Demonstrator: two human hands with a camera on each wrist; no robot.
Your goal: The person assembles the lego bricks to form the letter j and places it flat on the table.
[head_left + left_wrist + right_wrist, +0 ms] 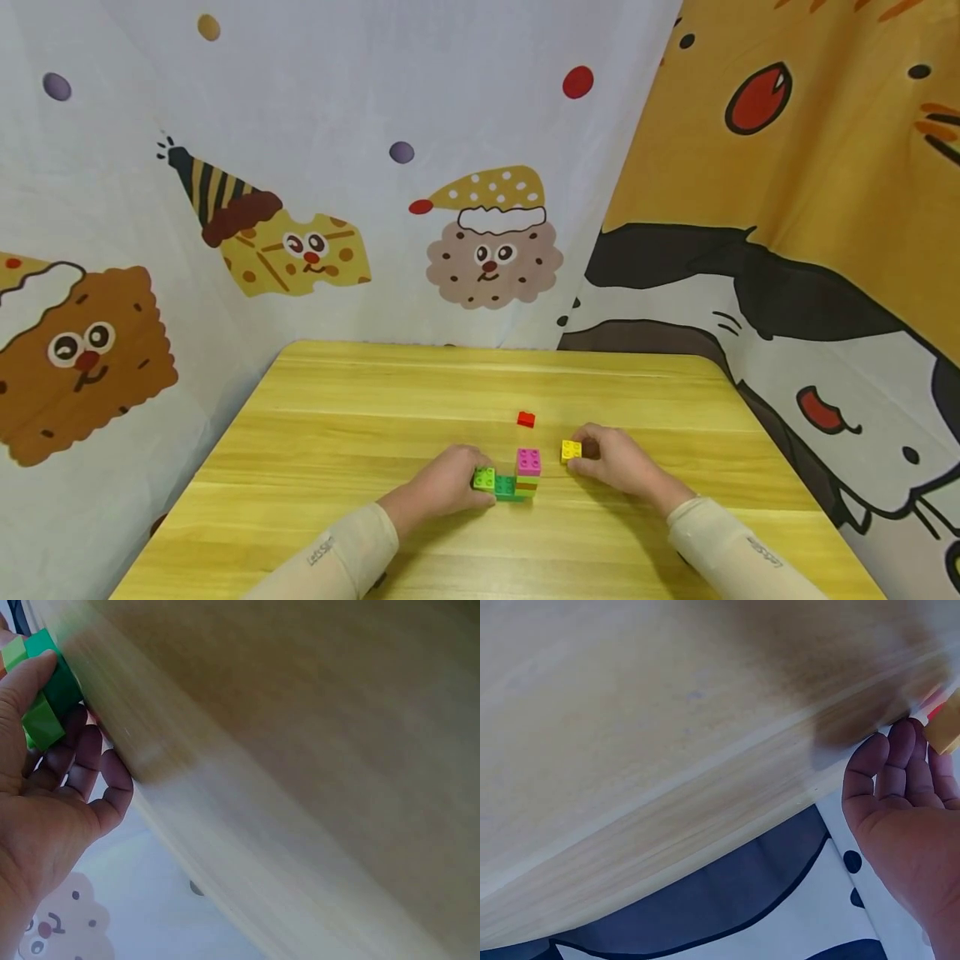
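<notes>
My left hand (448, 483) grips the left end of a small toy brick build, thumb in front and fingers behind. The build has a dark green base (506, 487), a lime brick (484, 477) on its left end, and a stack at the right topped by a pink brick (528, 459). In the left wrist view the thumb presses the dark green base (64, 684). To the right of the build, my right hand (617, 460) pinches a yellow brick (571, 451) between thumb and fingers; that yellow brick (943, 733) shows at the edge of the right wrist view.
A single red brick (527, 419) lies on the wooden table (360, 400), farther back than both hands. Behind the table hangs a cartoon-printed curtain (337, 108), close along its back edge and sides.
</notes>
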